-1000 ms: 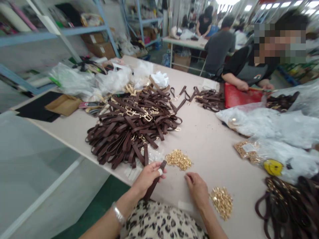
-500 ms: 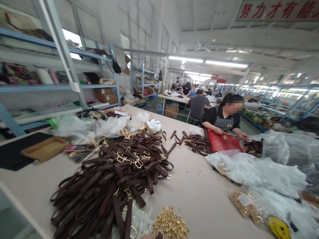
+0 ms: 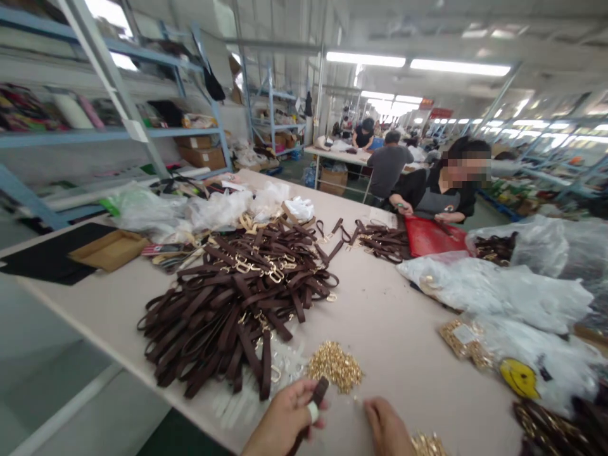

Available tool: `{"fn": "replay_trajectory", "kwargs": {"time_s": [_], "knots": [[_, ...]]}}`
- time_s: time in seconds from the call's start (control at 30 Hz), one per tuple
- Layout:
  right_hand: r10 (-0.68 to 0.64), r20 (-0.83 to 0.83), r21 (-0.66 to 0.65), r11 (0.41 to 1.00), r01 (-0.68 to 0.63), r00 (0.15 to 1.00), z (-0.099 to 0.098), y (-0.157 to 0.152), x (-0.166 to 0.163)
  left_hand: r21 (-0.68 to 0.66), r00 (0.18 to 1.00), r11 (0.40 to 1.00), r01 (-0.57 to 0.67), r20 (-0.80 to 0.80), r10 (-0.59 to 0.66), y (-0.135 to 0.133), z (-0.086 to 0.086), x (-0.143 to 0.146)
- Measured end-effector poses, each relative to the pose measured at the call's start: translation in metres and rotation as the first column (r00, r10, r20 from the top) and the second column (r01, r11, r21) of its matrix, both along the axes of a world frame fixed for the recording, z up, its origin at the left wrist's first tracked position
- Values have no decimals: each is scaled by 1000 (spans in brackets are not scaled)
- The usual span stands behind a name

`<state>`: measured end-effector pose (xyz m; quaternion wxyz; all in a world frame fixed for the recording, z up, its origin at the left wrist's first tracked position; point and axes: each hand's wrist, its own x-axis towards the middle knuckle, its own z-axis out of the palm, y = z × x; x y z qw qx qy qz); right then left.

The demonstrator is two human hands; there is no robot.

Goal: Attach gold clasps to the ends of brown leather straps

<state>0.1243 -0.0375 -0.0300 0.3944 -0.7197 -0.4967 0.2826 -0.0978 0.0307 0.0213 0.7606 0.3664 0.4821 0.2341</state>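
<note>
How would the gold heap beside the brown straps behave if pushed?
The gold heap would probably scatter, being many small, loose-looking pieces. They'd likely slide rather easily, since the tabletop looks smooth. Their shine suggests metal, so probably hard.

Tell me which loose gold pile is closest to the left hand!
The gold pile just beyond the left hand, near the brown strap heap; the other pile, beside the right hand, is cut off by the picture's bottom.
</note>
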Motion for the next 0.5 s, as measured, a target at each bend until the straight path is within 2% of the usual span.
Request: {"fn": "replay_trajectory", "kwargs": {"time_s": [0.03,0.1,0.23,0.33,0.43,0.5], "knots": [[-12,-60,-39,999,10,998,0,-2,0,38,1000,999,17,-15,-17,-2,8,2],[-36,-185,-107,994,16,982,2,-6,-3,24,1000,1000,18,1,-18,-4,17,5],[-59,-404,-173,985,-13,913,18,-10,-22,1,998,999,53,36,-53,-6,15,9],[-55,-599,-164,985,-54,799,37,-7,-40,50,994,995,92,59,-95,-9,14,11],[-72,-741,-154,986,-65,667,47,-2,-51,114,988,986,124,76,-133,-9,19,12],[-92,-755,-164,985,-52,650,47,1,-53,140,986,981,134,83,-147,-8,22,13]]}}
